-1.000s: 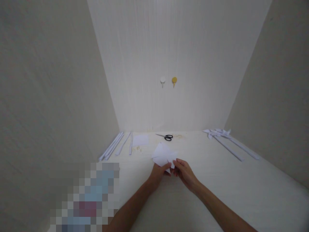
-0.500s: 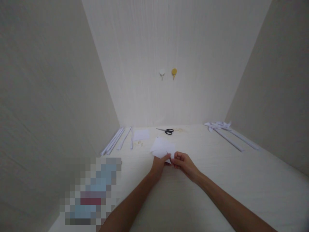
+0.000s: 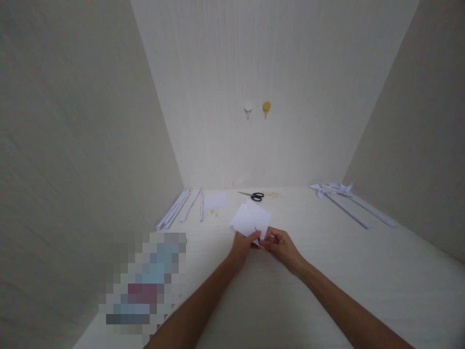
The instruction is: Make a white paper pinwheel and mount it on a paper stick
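Observation:
A white paper sheet (image 3: 250, 217) with a dark slit near its close corner is tilted over the table at the centre. My left hand (image 3: 241, 248) grips the near edge, thumb on top and fingers underneath. My right hand (image 3: 282, 246) pinches at the near right corner of the sheet, thumb and index finger pressed together beside the left thumb. What lies between the right fingertips is partly hidden. Beyond the paper, black-handled scissors (image 3: 256, 196) lie flat, touched by neither hand.
Several rolled paper sticks (image 3: 178, 208) lie at the left, beside a flat white paper square (image 3: 215, 200) and small pale bits (image 3: 211, 213). At the right are folded paper pinwheels (image 3: 332, 189) on sticks (image 3: 348, 211). A white hook (image 3: 248, 107) and a yellow hook (image 3: 266, 106) hang on the back wall.
The camera view has shifted slightly, moving everything a little to the right. The paper sheet has tilted and looks flatter and broader. Both hands keep their places on it.

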### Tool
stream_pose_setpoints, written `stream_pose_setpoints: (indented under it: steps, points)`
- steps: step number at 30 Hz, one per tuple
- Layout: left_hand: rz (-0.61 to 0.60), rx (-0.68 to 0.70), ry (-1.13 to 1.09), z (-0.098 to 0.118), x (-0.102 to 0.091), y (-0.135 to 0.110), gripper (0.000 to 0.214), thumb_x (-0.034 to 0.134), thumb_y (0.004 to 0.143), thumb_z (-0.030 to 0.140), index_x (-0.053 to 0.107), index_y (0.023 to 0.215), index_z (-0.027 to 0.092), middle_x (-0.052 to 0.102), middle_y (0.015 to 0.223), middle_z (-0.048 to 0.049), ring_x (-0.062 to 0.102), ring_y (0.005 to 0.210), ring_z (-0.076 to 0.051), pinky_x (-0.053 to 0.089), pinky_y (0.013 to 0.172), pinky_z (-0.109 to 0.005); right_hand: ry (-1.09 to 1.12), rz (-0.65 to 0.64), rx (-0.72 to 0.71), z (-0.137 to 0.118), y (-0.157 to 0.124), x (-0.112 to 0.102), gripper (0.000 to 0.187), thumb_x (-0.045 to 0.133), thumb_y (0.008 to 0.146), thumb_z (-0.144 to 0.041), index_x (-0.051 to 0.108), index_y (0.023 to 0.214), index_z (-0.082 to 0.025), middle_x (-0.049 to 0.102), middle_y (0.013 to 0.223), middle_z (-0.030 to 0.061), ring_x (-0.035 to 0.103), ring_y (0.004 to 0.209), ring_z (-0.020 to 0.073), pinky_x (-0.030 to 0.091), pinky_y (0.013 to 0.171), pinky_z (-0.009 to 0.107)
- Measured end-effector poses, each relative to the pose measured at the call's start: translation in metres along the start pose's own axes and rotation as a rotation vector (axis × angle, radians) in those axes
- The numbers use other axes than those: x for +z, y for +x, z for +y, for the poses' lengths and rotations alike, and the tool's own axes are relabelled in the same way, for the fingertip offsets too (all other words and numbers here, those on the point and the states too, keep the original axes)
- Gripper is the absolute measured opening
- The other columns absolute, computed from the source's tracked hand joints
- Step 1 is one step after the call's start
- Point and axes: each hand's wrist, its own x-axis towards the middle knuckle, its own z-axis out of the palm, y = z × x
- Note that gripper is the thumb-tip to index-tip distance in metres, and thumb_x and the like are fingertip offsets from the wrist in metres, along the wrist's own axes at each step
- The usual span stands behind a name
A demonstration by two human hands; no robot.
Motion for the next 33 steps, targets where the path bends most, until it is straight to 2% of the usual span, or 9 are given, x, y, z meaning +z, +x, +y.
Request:
stream_pose_setpoints:
  steps: [7, 14, 18, 23, 27, 29, 33]
  points:
    - [0.015, 0.005, 0.009, 0.0004, -0.0006, 0.0003, 0.024, 0.066, 0.054, 0.023, 0.059, 0.074, 0.012, 0.062, 0.066, -0.0015, 0.055, 0.051, -0.011, 0.044, 0.040, -0.021, -0.054, 0.032, 0.080, 0.0024, 0.0010, 0.0005, 0.027, 0.069, 0.057, -0.034, 0.047, 0.059, -0.017, 0.048, 0.043, -0.0065, 0.033, 0.037, 0.0041, 0.016, 0.038, 0.019]
    - [0.072, 0.028, 0.059, 0.0012, 0.0014, -0.0015, 0.018, 0.066, 0.055, 0.023, 0.060, 0.068, 0.013, 0.062, 0.062, -0.0011, 0.055, 0.051, -0.011, 0.044, 0.041, -0.020, -0.074, 0.087, 0.079, 0.0023, 0.0021, 0.0007, 0.027, 0.068, 0.057, -0.036, 0.048, 0.058, -0.017, 0.043, 0.040, -0.0072, 0.032, 0.037, 0.0045, 0.016, 0.038, 0.019]
    - [0.054, 0.032, 0.095, 0.0006, 0.0011, -0.0015, 0.015, 0.065, 0.055, 0.025, 0.059, 0.062, 0.013, 0.059, 0.056, -0.0002, 0.053, 0.049, -0.011, 0.041, 0.038, -0.019, -0.098, 0.107, 0.073, 0.0003, 0.0008, -0.0001, 0.027, 0.068, 0.056, -0.035, 0.048, 0.053, -0.017, 0.042, 0.039, -0.0068, 0.030, 0.036, 0.0047, 0.015, 0.037, 0.020]
    - [0.015, 0.053, 0.097, 0.0017, 0.0014, -0.0032, 0.014, 0.066, 0.055, 0.024, 0.058, 0.061, 0.014, 0.058, 0.055, 0.0009, 0.051, 0.046, -0.010, 0.037, 0.035, -0.017, -0.110, 0.088, -0.012, -0.0020, -0.0015, -0.0004, 0.028, 0.067, 0.058, -0.032, 0.045, 0.049, -0.018, 0.038, 0.039, -0.0072, 0.029, 0.037, 0.0050, 0.017, 0.038, 0.021]
    - [0.026, 0.029, 0.110, 0.0033, 0.0004, -0.0025, 0.018, 0.067, 0.055, 0.028, 0.059, 0.061, 0.013, 0.060, 0.057, -0.0005, 0.053, 0.049, -0.011, 0.038, 0.038, -0.019, -0.096, 0.113, 0.017, 0.0025, 0.0004, 0.0000, 0.026, 0.066, 0.059, -0.035, 0.046, 0.053, -0.018, 0.041, 0.039, -0.0067, 0.033, 0.037, 0.0065, 0.019, 0.038, 0.021]
    - [0.069, 0.011, 0.071, 0.0033, -0.0014, 0.0002, 0.022, 0.068, 0.054, 0.029, 0.060, 0.067, 0.013, 0.062, 0.063, -0.0020, 0.054, 0.051, -0.012, 0.040, 0.040, -0.020, -0.061, 0.129, 0.034, 0.0048, 0.0023, -0.0001, 0.027, 0.067, 0.056, -0.034, 0.044, 0.053, -0.019, 0.041, 0.039, -0.0071, 0.033, 0.037, 0.0066, 0.019, 0.038, 0.021]
    - [0.227, 0.015, -0.069, 0.0051, -0.0055, 0.0053, 0.023, 0.065, 0.058, 0.033, 0.058, 0.071, 0.016, 0.062, 0.068, -0.0037, 0.056, 0.056, -0.014, 0.043, 0.046, -0.024, -0.067, 0.107, -0.002, 0.0041, 0.0045, -0.0007, 0.025, 0.066, 0.055, -0.029, 0.044, 0.050, -0.018, 0.038, 0.040, -0.0075, 0.030, 0.039, 0.0059, 0.019, 0.039, 0.021]
